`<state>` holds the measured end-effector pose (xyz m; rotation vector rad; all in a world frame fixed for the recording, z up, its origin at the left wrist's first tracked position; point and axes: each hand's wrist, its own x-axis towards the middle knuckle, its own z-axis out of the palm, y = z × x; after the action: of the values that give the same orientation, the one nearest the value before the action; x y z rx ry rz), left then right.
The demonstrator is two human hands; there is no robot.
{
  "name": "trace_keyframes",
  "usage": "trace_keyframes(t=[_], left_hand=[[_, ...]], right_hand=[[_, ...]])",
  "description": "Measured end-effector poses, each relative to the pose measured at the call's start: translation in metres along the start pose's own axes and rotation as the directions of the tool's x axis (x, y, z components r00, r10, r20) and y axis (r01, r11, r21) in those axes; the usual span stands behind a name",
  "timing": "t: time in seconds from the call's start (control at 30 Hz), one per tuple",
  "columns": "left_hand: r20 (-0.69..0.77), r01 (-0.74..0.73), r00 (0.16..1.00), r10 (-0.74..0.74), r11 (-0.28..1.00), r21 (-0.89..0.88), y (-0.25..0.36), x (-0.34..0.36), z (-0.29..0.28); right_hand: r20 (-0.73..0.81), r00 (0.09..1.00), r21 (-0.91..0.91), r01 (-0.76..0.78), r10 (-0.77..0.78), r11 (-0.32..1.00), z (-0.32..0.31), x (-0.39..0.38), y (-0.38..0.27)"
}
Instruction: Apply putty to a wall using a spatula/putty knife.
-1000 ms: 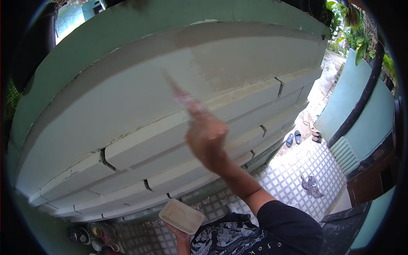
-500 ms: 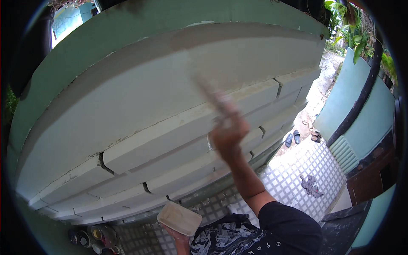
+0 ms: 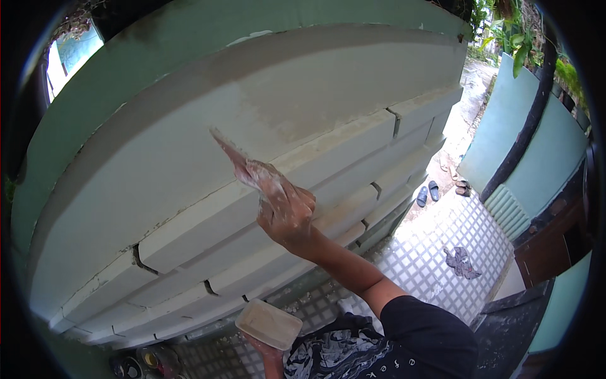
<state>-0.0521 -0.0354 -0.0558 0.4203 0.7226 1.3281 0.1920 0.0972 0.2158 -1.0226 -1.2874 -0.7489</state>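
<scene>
"Had the right grip (image 3: 284, 211) moved?"
"Yes, leftward before the smooth white wall (image 3: 158, 151), clenched on a thin, white-smeared tool (image 3: 222, 140), long axis slanting, tip up-left."
"The left grip (image 3: 265, 347)?"
"Grasped the shallow cream rectangular tray (image 3: 270, 323) below, as earlier."

Rumpled cloth, apparently (image 3: 462, 262), on tiles (image 3: 420, 268)

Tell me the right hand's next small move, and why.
Probably sweep the thin, pale-smeared tool in the right hand slightly rightward along the flat white wall: its tip appears just left of the blotchy beige patch, whose near edge looks ragged. The left hand holds the shallow beige rectangular tray well below.
</scene>
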Motion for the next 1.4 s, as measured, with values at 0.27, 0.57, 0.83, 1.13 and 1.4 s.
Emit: trace_keyframes(t=[0.27,0.57,0.83,1.13,1.4], left_hand=[[0.006,-0.109,0.994,0.109,0.986,0.127,0.006,-0.004,0.027],[0.011,0.084,0.996,-0.084,0.995,-0.045,-0.009,-0.001,0.044],[0.147,-0.213,0.972,0.181,0.945,0.249,-0.023,0.026,0.051],[0.103,-0.001,0.995,0.018,0.986,-0.164,-0.022,0.048,0.098],[-0.023,0.069,0.997,-0.078,0.961,-0.268,-0.038,0.041,0.11]], right_hand=[[-0.385,0.869,-0.224,-0.416,0.312,0.882,-0.034,0.04,0.083],[-0.027,0.985,0.172,0.17,-0.168,0.97,-0.015,-0.002,-0.016],[0.46,0.87,0.392,-0.38,0.178,0.838,-0.087,-0.082,-0.031],[0.845,0.372,-0.011,-0.706,0.384,0.708,-0.098,-0.165,-0.026],[0.879,0.446,0.092,-0.505,0.169,0.858,-0.101,-0.181,-0.031]])
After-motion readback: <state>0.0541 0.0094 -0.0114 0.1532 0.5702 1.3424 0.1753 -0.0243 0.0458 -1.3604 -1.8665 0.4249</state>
